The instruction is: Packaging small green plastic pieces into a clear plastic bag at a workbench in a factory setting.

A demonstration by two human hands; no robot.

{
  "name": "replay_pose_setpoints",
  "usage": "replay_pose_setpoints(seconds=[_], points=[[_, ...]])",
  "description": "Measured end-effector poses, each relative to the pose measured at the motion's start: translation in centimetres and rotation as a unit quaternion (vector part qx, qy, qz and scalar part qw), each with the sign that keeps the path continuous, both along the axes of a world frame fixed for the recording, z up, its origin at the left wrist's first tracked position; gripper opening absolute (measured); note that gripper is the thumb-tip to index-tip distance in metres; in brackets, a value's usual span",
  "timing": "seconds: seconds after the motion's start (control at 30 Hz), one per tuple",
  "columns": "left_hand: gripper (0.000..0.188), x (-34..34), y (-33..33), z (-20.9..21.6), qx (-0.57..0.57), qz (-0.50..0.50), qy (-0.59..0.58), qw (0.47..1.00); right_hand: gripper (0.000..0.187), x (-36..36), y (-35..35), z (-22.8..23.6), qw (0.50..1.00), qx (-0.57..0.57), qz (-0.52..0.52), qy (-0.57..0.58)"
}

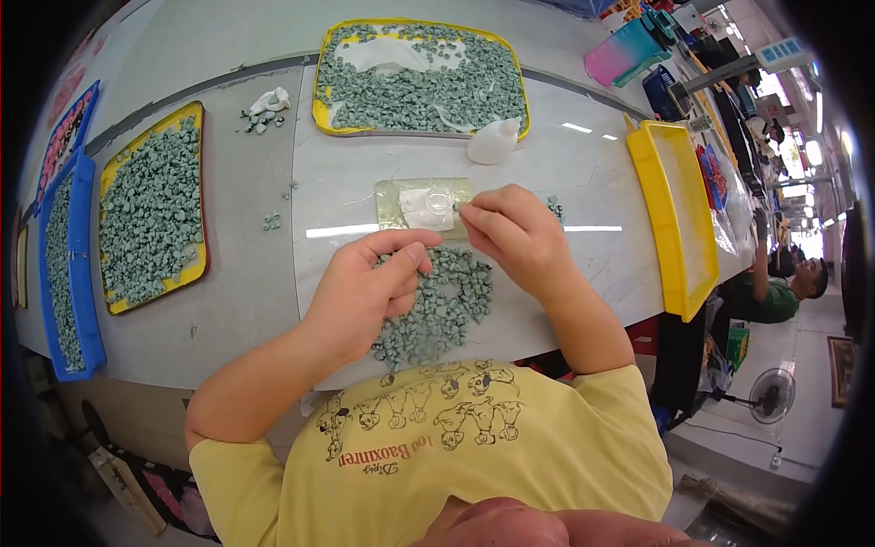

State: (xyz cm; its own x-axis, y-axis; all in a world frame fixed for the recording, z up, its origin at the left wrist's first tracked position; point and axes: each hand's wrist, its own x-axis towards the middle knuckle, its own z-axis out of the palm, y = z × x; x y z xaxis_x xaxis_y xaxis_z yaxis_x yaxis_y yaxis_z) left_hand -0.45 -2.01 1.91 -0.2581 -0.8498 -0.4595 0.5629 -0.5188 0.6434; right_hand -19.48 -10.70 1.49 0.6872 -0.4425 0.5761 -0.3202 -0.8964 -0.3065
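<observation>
My right hand (519, 232) pinches a small green piece between thumb and fingertips, at the right edge of a flat yellowish-green pad (390, 211). On the pad lies a white paper or cloth (416, 205) with a small clear round item (440, 202) on it. My left hand (365, 284) is just below the pad, its index finger reaching toward the right hand. The thumb and other fingers are curled in; whatever they may hold is hidden. Beneath both hands a loose heap of small grey-green pieces (442, 305) spreads toward my body.
A yellow tray of green pieces (319, 114) stands at the back, beside a white squeeze bottle (493, 142). Left are another yellow tray (197, 118) and a blue bin (84, 273), both with pieces. A yellow tray (670, 219) stands right. A person in green (770, 292) is farther right.
</observation>
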Motion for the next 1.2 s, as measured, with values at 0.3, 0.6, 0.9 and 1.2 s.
replay_pose_setpoints(seconds=[0.3,0.6,0.9,1.2], points=[[0.015,0.7,-0.1,-0.1,0.017,0.020,-0.004,1.000,0.031,0.8,-0.5,-0.7,0.997,-0.035,0.000,0.070],[0.026,1.3,0.3,0.3,0.031,0.003,-0.022,0.999,0.026,1.8,0.1,-0.7,1.000,-0.004,0.004,-0.017],[0.029,1.1,0.7,0.7,0.052,0.001,0.020,0.998,0.005,3.1,3.1,0.3,0.820,0.524,-0.020,-0.228],[0.029,1.0,0.8,0.7,0.044,-0.004,0.013,0.999,0.022,3.5,3.5,0.3,0.975,0.172,0.026,-0.142]])
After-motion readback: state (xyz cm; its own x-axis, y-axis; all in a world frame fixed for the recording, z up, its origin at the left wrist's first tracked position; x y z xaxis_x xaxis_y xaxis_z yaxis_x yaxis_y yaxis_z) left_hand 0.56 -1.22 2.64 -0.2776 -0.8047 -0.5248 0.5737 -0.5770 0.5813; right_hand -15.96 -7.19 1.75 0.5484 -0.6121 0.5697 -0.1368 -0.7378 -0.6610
